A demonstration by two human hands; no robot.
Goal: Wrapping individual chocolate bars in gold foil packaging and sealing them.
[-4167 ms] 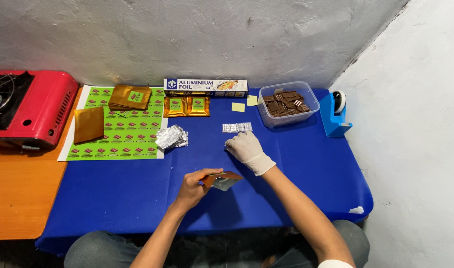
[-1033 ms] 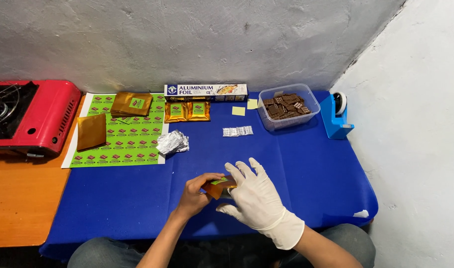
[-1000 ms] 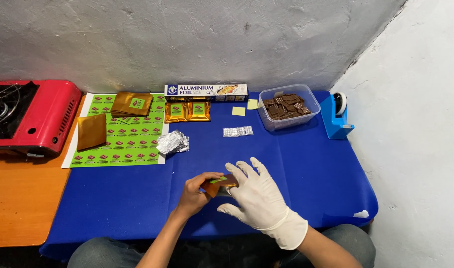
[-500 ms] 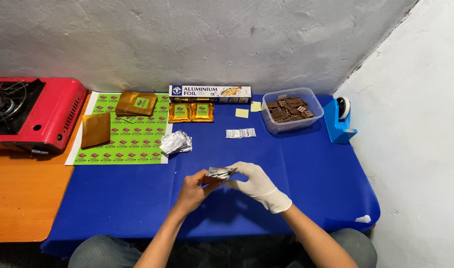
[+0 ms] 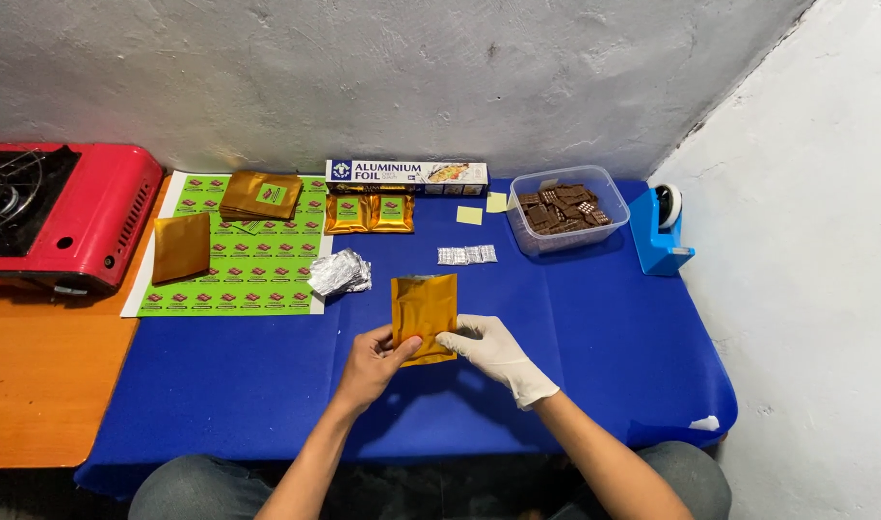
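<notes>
Gold pouch [image 5: 424, 318] stood upright above the blue worktop [image 5: 575, 318], long axis pointing away from the person. Left hand [image 5: 373, 361] and gloved right hand [image 5: 493, 349] both pinched its lower edge.

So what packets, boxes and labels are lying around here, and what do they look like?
Gold pouch: flat, rectangular, held by the bare left hand and gloved right hand.
Foil box: long, white and blue, by the wall.
Two gold packets: green labels, below the box.
Label sheet: green, rows of small stickers, table's left.
Gold pouch stack: on that sheet.
Plain gold pouch: sheet's left edge.
</notes>
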